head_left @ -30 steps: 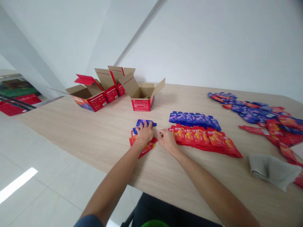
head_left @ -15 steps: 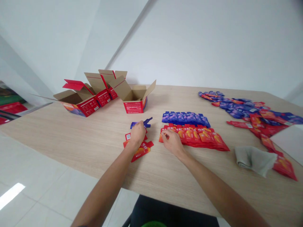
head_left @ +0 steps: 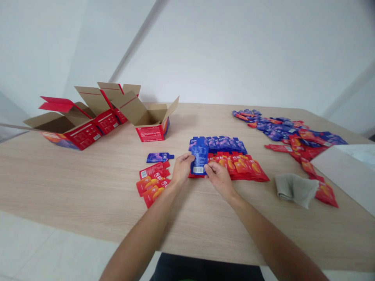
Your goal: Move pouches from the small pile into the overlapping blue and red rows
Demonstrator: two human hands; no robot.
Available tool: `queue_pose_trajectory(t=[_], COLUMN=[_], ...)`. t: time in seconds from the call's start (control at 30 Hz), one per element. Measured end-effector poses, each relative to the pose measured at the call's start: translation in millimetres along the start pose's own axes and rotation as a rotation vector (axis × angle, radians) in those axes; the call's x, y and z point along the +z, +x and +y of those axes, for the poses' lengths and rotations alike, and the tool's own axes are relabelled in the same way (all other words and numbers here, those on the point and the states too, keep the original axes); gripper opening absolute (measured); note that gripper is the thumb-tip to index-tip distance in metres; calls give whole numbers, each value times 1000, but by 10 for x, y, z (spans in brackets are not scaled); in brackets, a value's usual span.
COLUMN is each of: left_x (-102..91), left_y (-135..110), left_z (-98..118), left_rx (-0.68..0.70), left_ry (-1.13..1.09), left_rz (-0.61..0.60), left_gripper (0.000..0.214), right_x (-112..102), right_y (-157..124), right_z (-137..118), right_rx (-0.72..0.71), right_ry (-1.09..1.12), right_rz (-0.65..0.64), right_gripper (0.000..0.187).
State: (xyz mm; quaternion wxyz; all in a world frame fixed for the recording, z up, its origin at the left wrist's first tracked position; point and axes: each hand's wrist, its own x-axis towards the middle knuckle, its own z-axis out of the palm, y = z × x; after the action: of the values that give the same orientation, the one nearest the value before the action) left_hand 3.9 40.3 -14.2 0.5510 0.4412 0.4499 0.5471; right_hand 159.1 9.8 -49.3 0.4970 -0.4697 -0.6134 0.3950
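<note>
Between my two hands a blue pouch (head_left: 199,156) is held up, its back with a white barcode label facing me. My left hand (head_left: 183,168) pinches its left edge. My right hand (head_left: 218,176) has the lower right corner between thumb and fingers. Behind the pouch runs an overlapping row of blue pouches (head_left: 225,144), and in front of that a row of red pouches (head_left: 241,164), partly covered by the held pouch and my right hand. Left of my left hand lie another blue pouch (head_left: 156,157) and several red pouches (head_left: 150,183), some hidden by my forearm.
An open carton (head_left: 150,132) stands at the back left, with several more open red cartons (head_left: 84,132) beside it. On the right are a heap of mixed pouches (head_left: 281,128), a folded grey cloth (head_left: 295,188) and a white sheet-like object (head_left: 348,168).
My left hand has lifted a blue pouch from the small left group and carried it right, before the rows. My right hand now grips it too. The camera view has turned slightly right.
</note>
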Motion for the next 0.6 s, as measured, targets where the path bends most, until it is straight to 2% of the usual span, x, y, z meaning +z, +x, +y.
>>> queue_pose_trajectory(t=[0.1,0.17,0.23,0.33,0.53,0.6], left_x=[-61,-121,-157,-149,-93,-95], left_y=[-60,-102,-137,-172,-230,-238], left_z=[1,-4,-19,-45,-43,-39], left_rx=[-84,-132,-139,-97,-123,-93], left_ry=[22,149,274,305,206,159], left_rz=[-146,-287,-374,-389,-355,-347], left_gripper=[33,36,36,37,26,26], right_x=[-35,-46,-52,-63,-79,-75], right_y=[-30,-46,-62,-86,-149,-177], right_z=[13,20,16,-18,-81,-84], right_rx=[11,20,30,54,55,52], right_ry=[3,16,38,87,78,88], right_rz=[54,87,109,81,-1,-25], right_gripper=[47,46,44,41,44,42])
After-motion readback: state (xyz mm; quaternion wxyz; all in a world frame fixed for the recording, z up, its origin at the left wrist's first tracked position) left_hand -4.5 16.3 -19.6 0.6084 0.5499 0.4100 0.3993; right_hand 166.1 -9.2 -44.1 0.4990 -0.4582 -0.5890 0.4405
